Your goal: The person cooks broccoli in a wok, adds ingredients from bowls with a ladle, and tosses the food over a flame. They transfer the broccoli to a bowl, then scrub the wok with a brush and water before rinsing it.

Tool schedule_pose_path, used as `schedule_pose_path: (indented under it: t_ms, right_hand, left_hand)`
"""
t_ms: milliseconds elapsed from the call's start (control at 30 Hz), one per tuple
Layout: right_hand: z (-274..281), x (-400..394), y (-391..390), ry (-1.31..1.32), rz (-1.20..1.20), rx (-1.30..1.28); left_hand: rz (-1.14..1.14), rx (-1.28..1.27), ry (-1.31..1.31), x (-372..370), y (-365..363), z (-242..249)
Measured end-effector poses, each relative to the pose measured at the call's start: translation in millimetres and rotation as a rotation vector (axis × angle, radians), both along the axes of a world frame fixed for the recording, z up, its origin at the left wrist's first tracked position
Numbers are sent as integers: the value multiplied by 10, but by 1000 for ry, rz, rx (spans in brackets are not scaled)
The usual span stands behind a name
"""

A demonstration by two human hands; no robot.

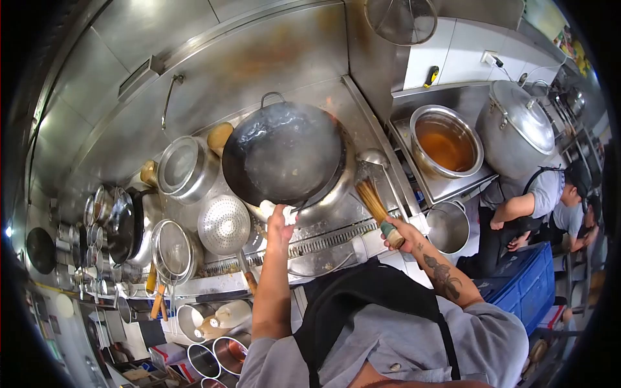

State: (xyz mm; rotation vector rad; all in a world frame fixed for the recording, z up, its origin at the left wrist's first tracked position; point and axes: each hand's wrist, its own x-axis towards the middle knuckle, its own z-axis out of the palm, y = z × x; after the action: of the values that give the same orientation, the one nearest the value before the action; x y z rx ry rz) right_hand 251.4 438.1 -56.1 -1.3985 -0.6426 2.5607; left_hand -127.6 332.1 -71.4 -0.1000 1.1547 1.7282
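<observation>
A large dark wok [284,155] sits on the stove, with steam over the liquid inside it. At its near rim, my left hand [279,226] is closed around a folded white cloth [268,208], by the wok's near handle. My right hand [402,234] grips the green-wrapped end of a bamboo wok brush [372,202]. The brush's bristles point toward the stove, to the right of the wok and apart from it. Close to the bristles lies a metal ladle [375,157] with its long handle. Left of my left hand rests a perforated skimmer [224,225].
Pots with strainers [174,249] stand at left. A pot of brown liquid [446,145] and a lidded stockpot [522,119] are at right, above an open pot [447,226]. Two co-workers [540,194] stand beyond a blue crate [517,284]. A faucet [169,103] hangs behind.
</observation>
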Motion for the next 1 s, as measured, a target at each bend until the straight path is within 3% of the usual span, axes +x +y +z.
schedule_pose_path:
  t_ms: [200, 233, 567, 700, 900, 1000]
  right_hand:
    - [848, 81, 60, -91, -74, 434]
    - [950, 102, 78, -99, -66, 488]
    - [1436, -428, 212, 111, 94, 578]
    - [1264, -914, 193, 254, 282, 557]
    - [1283, -1550, 47, 285, 462, 710]
    - [1036, -1849, 72, 361, 486, 783]
  left_hand:
    - [56, -63, 115, -6, -474, 216]
    - [54, -115, 155, 116, -537, 483]
    - [79, -182, 296, 204, -735, 833]
    - [111, -211, 384, 307, -701, 1051]
    - [87, -317, 418, 474, -509, 1453]
    - [136, -321, 494, 488, -413, 1551]
